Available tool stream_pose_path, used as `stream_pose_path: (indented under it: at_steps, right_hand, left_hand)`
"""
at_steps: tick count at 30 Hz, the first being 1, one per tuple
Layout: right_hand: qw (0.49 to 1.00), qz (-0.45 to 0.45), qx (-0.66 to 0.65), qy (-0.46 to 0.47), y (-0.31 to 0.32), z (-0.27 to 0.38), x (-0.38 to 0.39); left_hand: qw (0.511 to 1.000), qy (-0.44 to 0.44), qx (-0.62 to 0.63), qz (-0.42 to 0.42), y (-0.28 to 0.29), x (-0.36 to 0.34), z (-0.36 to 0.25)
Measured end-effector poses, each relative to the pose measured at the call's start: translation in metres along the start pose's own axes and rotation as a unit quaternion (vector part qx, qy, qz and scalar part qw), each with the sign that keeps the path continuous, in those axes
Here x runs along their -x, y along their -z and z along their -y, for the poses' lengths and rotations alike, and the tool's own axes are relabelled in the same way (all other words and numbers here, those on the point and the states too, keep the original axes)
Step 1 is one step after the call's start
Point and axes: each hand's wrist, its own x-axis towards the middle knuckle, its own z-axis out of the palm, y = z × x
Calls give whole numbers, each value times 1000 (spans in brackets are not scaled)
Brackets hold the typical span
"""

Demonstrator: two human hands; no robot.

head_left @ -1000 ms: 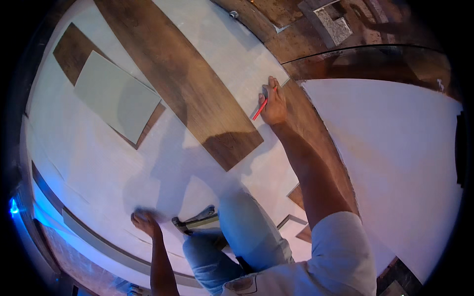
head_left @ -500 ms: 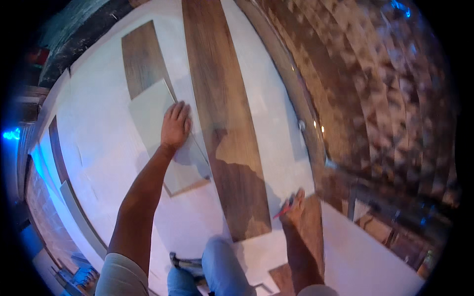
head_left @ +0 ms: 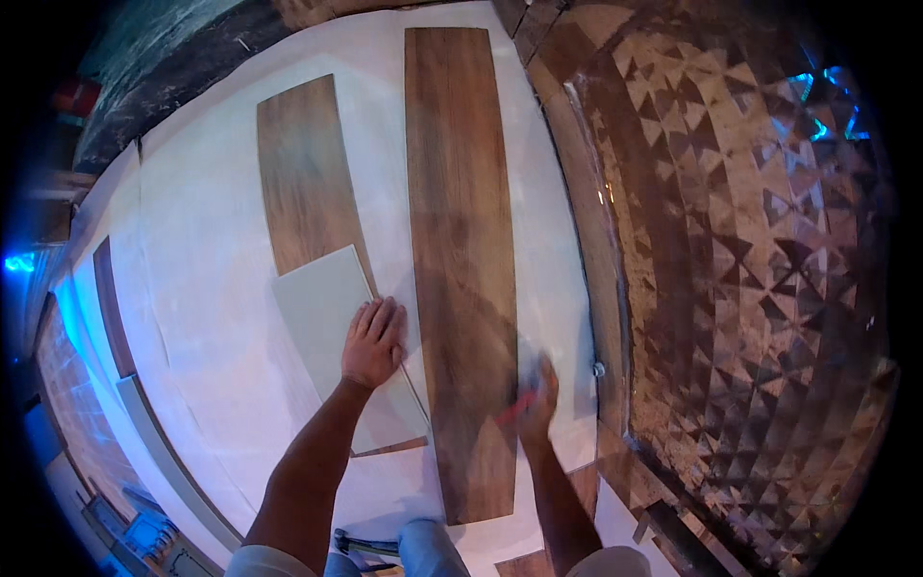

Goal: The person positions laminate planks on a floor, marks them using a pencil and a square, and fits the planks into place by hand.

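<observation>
My left hand [head_left: 377, 344] lies on a pale grey plank [head_left: 322, 298], its fingers over the long right edge. That plank lies partly over a brown wood-look plank [head_left: 306, 178], which shows beyond it and as a strip at the near end. To the right is a longer wood-look plank [head_left: 458, 192], lying lengthwise away from me. Over its right edge, toward the near end, my right hand [head_left: 540, 404] is closed around a small red tool [head_left: 516, 409]. Motion blurs this hand and the tool, so its exact kind cannot be made out.
White sheeting [head_left: 202, 288] covers the floor under the planks. On the right runs a timber edge [head_left: 577, 192] beside a surface patterned with triangles [head_left: 769, 240]. A hammer [head_left: 365, 546] is by my knees. More narrow boards [head_left: 163, 442] lie at the left.
My right hand has moved up and left with the red tool, to the long plank's edge. My left hand stays on the grey plank; the whole view has shifted.
</observation>
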Motion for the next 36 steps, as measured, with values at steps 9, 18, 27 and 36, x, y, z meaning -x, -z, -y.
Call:
stream_pose_path:
  at_steps: [9,18,27,36]
  right_hand:
    - [997,-30,-4,73,-82,83,-352]
    - [991,-27,54,118,-96,82,-359]
    - [993,-9,45,109,-91,84,-360]
    - [995,24,42,85,-84,82,-369]
  left_hand:
    - [1000,-14,20,4,2,-11,0]
    - [1000,-1,3,20,2,-10,0]
    - [997,12,77,28,14,-21,0]
    - [986,-155,-15,-58,57,-469,18]
